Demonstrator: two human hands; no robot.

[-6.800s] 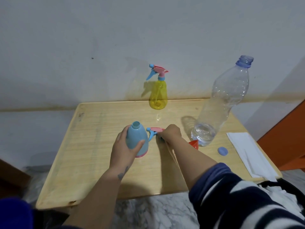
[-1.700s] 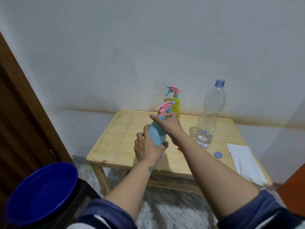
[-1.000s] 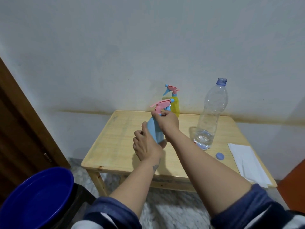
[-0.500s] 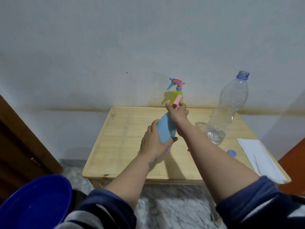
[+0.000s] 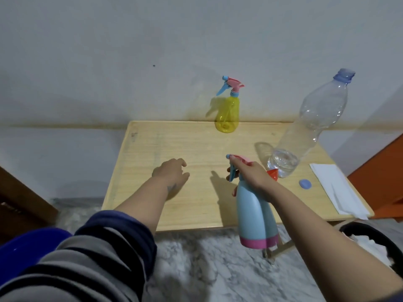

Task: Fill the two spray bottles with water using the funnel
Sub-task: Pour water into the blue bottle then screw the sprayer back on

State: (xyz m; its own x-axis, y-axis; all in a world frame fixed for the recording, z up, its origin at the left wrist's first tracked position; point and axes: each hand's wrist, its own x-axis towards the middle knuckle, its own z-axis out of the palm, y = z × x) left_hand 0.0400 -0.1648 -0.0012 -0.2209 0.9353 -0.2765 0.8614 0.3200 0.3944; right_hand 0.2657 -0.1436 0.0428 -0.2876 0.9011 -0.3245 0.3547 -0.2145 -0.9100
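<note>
My right hand (image 5: 250, 175) grips the blue spray bottle (image 5: 255, 214) by its pink trigger head and neck, holding it upright in the air above the table's front edge. My left hand (image 5: 172, 171) hovers over the wooden table (image 5: 152, 171), fingers loosely apart, holding nothing. The yellow spray bottle (image 5: 227, 114) stands at the back of the table by the wall, its sprayer on. The orange funnel (image 5: 273, 174) lies behind my right hand, partly hidden. A large clear water bottle (image 5: 309, 127), uncapped, stands at the right with a little water at the bottom.
A blue bottle cap (image 5: 304, 183) lies on the table near a white folded paper towel (image 5: 333, 188) at the right edge. A blue basin (image 5: 21, 247) sits at lower left, a dark bin (image 5: 379, 238) with white paper at lower right. An orange panel (image 5: 383, 171) stands at the right.
My left hand has let go of the blue spray bottle and moved left. My right hand now holds the bottle alone, nearer to me and to the right.
</note>
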